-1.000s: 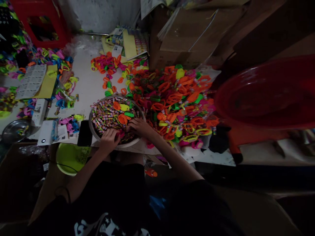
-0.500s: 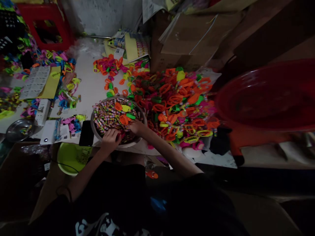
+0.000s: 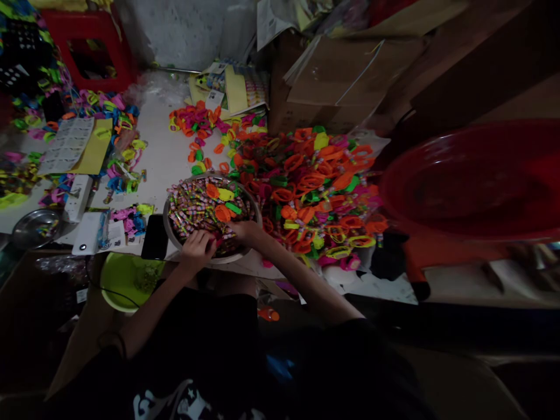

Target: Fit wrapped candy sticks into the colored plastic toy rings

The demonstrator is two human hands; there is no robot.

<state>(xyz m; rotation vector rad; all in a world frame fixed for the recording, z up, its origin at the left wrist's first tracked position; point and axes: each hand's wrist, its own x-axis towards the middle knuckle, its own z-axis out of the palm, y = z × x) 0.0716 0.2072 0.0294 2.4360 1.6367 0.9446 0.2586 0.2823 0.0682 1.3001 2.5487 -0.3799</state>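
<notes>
A round metal bowl point(image 3: 168, 224) at the table's front edge is full of small wrapped candies point(image 3: 188, 204) in striped, multicoloured wrappers. On the candies lie a few plastic toy watches or rings, orange point(image 3: 222, 213), yellow point(image 3: 225, 195) and green point(image 3: 233, 207). My left hand point(image 3: 198, 246) is over the bowl's near side, fingers curled on a small dark pink plastic piece point(image 3: 215, 240). From the right, my right hand point(image 3: 245, 233) reaches in, fingers bent toward that piece; its fingertips are too dim to show what they grip.
To the right is a large heap of orange, pink and green plastic pieces point(image 3: 306, 186), beside a big red basin point(image 3: 472, 227). A black phone point(image 3: 154, 238), a power strip point(image 3: 77, 198) and a small metal dish point(image 3: 26, 230) lie left. Below hangs a green bowl point(image 3: 118, 280). Behind stands a cardboard box point(image 3: 332, 76).
The view has shifted slightly, so things sit a little lower. Both hands stay at the bowl's near side; the right hand's fingers have moved only slightly.
</notes>
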